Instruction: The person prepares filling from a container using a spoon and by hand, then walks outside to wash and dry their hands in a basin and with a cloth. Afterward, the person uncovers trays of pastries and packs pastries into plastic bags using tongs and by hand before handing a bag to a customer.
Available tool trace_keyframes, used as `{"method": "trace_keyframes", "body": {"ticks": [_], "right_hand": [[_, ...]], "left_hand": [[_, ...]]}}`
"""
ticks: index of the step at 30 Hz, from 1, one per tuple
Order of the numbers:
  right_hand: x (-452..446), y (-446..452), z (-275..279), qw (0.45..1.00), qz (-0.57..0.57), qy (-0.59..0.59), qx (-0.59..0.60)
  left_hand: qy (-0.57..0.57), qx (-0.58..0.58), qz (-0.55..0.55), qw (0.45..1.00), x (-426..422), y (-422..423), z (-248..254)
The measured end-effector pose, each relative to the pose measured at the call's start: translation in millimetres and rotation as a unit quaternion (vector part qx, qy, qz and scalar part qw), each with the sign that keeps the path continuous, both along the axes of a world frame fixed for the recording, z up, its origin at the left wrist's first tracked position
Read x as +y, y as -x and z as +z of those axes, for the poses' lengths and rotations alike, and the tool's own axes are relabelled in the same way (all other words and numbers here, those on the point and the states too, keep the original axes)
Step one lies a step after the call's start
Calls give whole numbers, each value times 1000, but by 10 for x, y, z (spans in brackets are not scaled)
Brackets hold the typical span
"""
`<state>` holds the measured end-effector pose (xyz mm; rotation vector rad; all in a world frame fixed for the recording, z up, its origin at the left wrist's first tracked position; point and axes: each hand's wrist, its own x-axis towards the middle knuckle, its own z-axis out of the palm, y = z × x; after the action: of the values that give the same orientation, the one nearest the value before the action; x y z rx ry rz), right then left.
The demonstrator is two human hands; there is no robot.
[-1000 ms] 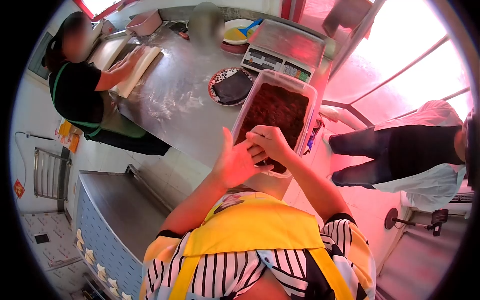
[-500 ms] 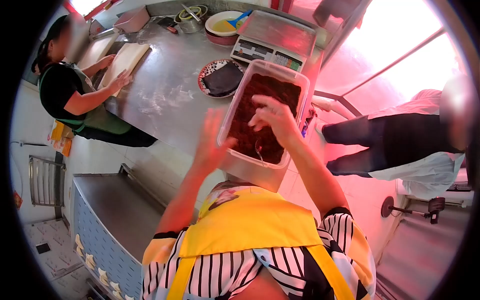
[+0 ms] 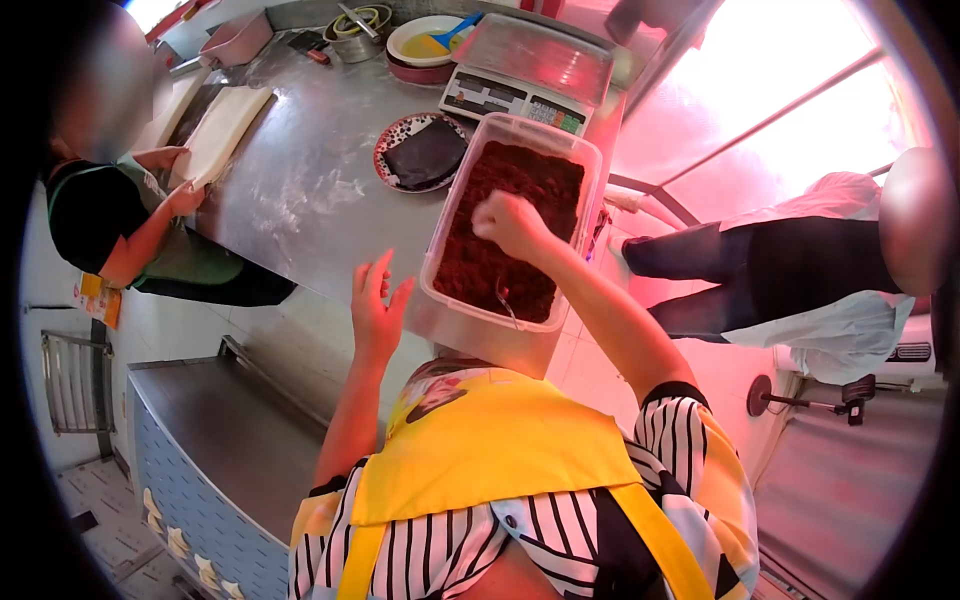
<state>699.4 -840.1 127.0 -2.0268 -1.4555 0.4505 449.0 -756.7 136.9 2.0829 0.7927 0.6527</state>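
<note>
A clear plastic tub (image 3: pixel 593 190) at the counter's edge is filled with dark red-brown paste (image 3: pixel 535 180). Over the paste, my right hand (image 3: pixel 508 222) is closed with its fingers curled down; what they hold, if anything, is hidden. A metal spoon (image 3: pixel 506 298) stands in the paste near the tub's front. To the left of the tub my left hand (image 3: pixel 376 312) is raised, its fingers apart and nothing in them. Beside the tub sits a patterned plate (image 3: pixel 384 142) bearing a flat dark sheet (image 3: pixel 428 155).
A digital scale (image 3: pixel 515 100) stands behind the tub, beside a white bowl (image 3: pixel 398 40) with a blue-handled spatula (image 3: pixel 460 30). At left, a co-worker (image 3: pixel 95 220) holds a pale dough slab (image 3: pixel 228 130) on the metal counter (image 3: pixel 290 170). Another person (image 3: pixel 800 250) stands at right.
My right hand has lowered toward the paste and its fingers have curled closed. My left hand has drawn back from the tub. The co-worker's hands have moved to the near end of the dough slab.
</note>
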Motion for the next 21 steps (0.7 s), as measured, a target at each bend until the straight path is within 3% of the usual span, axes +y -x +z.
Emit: {"method": "trace_keyframes", "body": {"ticks": [1,3,7,12,16,18,21], "right_hand": [[-96,-2,-259,998,4,67,-3],[-186,77,-511,995,13,91,-36],[-92,184,-597,990,-12,113,-84],[-7,232,-740,975,17,138,-171],[73,128,-951,973,36,138,-181],[41,88,-962,979,45,109,-169],[166,123,-790,973,51,160,-158]], "left_hand": [[-12,-2,7,1000,53,28,-14],[-38,-6,19,999,215,52,-42],[-65,-93,169,979,996,136,482],[-99,-234,177,951,1266,180,955],[-183,-173,195,948,1192,102,913],[-154,-170,180,957,1231,117,882],[-144,-180,207,951,1316,100,919]]}}
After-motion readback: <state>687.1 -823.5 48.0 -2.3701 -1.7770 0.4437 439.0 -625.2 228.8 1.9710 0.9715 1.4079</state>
